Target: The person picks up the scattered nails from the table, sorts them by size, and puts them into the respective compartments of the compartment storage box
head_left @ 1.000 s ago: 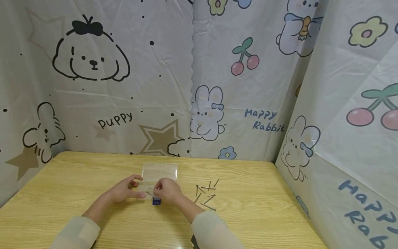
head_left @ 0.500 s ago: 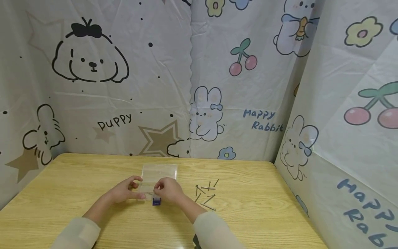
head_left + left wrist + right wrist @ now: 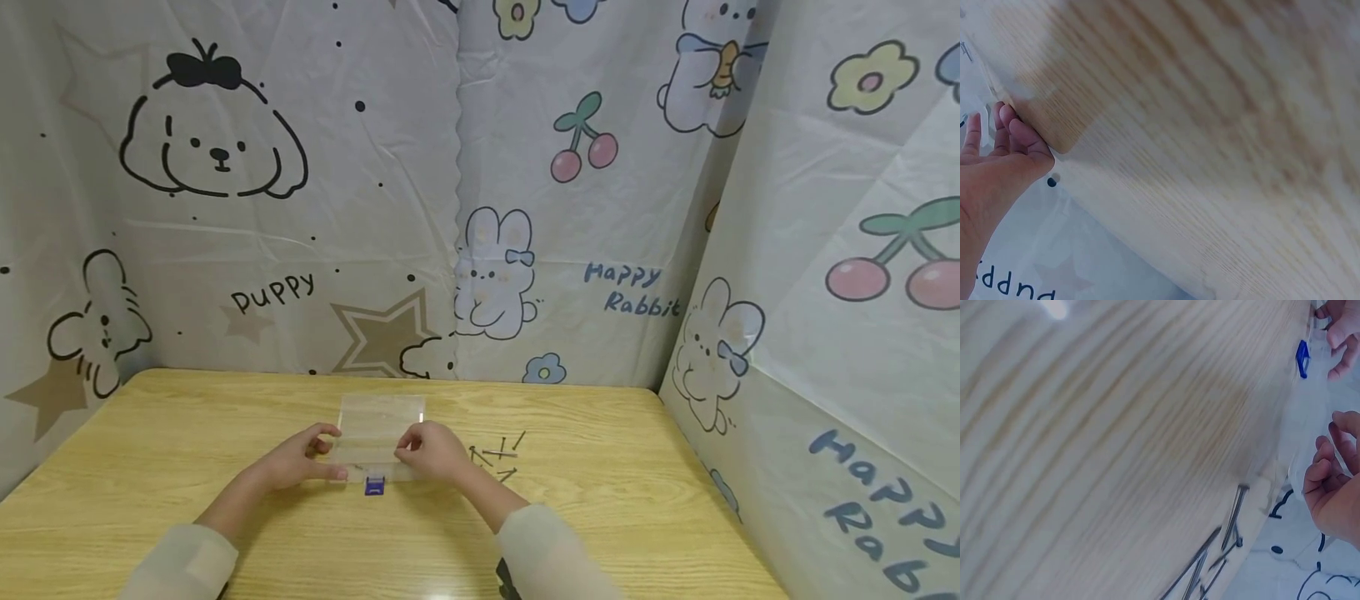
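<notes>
A clear plastic box [image 3: 382,472] with a blue latch [image 3: 374,486] at its front stands on the table, its transparent lid [image 3: 382,414] raised at the back. My left hand [image 3: 309,457] grips the box's left end, thumb at the front corner and fingers farther back. Over the right part of the box is my right hand [image 3: 435,452], its fingers loosely curled. In the right wrist view, nothing shows between the right hand's [image 3: 1338,481] fingers. A small dark metal piece [image 3: 358,468] is visible inside the box near the left thumb.
Several loose nails [image 3: 500,453] lie on the wooden table [image 3: 600,500] just right of the box, partly behind the right forearm. A printed cloth [image 3: 375,208] hangs behind the table, with another [image 3: 847,375] along the right side.
My right hand has moved from above the latch toward the right side of the box, uncovering the latch. The left hand keeps its place, and the right forearm now hides some nails.
</notes>
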Tool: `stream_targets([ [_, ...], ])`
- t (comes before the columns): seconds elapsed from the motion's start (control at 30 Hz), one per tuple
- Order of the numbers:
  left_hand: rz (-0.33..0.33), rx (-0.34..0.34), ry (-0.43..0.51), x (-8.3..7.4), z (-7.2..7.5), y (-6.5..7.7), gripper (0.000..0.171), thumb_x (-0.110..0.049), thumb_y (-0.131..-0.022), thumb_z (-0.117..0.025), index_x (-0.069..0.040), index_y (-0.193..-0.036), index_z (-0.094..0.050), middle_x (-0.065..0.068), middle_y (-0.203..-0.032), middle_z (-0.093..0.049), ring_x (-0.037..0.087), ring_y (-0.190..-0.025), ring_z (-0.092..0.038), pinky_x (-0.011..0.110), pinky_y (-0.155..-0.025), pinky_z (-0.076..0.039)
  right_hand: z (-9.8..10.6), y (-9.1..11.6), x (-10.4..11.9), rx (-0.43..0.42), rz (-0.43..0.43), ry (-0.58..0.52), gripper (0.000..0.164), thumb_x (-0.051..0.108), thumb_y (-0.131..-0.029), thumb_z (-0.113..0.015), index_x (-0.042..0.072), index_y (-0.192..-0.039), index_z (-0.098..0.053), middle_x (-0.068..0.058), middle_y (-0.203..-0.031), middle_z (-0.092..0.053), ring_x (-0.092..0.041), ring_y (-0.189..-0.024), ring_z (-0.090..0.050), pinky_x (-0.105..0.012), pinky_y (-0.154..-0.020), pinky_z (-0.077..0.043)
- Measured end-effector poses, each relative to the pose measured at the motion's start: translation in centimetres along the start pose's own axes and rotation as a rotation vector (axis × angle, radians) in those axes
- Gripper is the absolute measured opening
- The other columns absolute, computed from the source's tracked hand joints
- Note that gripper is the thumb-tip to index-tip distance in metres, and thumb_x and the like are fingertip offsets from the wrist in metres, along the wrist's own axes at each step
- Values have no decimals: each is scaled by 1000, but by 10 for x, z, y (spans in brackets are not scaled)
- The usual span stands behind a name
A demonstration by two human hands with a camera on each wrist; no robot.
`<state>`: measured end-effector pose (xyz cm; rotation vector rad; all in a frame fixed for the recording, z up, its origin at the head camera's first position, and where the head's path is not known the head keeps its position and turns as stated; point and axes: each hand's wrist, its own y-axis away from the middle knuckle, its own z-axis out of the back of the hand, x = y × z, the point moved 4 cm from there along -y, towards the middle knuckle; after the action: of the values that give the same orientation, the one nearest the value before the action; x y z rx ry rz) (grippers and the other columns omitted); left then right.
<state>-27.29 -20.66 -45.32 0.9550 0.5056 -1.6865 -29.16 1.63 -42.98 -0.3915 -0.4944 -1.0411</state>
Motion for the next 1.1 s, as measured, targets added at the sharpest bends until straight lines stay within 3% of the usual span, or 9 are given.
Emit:
stream_targets([
  [0.87, -6, -7, -32, 4, 0, -2, 77, -37, -77, -76, -4, -135, -37, 26, -124, -47, 42, -117, -45, 57, -95, -39, 49, 34, -76, -46, -74, -25, 11, 20, -90, -62, 11, -89, -67, 1, -81, -56, -11, -69, -47, -25, -58, -39],
  [1.1, -7, -12, -22, 4, -1, -3, 76, -36, -77, -76, -4, -134, -38, 26, -124, -48, 41, -117, -45, 55, -95, -40, 57, 46, -99, -60, -99, 11, 11, 21, -89, -63, 11, -87, -68, 1, -80, -56, -11, -70, -47, -24, -59, -39],
])
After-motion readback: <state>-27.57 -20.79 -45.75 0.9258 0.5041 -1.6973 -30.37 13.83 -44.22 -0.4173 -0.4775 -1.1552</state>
